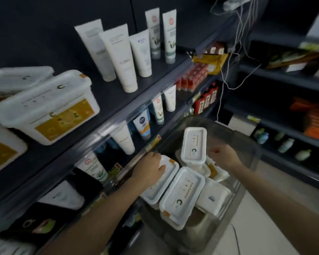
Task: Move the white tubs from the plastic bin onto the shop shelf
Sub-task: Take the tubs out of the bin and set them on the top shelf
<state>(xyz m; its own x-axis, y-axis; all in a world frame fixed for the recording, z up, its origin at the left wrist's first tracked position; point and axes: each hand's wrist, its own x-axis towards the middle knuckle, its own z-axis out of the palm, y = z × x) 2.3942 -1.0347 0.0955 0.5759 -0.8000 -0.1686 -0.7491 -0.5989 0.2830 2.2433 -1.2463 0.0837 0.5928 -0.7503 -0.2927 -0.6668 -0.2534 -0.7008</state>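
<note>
Lying on a white tub (165, 182), left hand (151, 167), hold unclear, right hand (223, 157) loosely curled, empty

Shelf (110, 100) bare between tubs (50, 105) and tubes (118, 54) — bin (249, 144) crowded.

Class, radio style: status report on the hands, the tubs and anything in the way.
Left hand grips left tub in bin. Right hand at back tub, grip unclear. Tubs already on shelf, tubes standing beside them.
</note>
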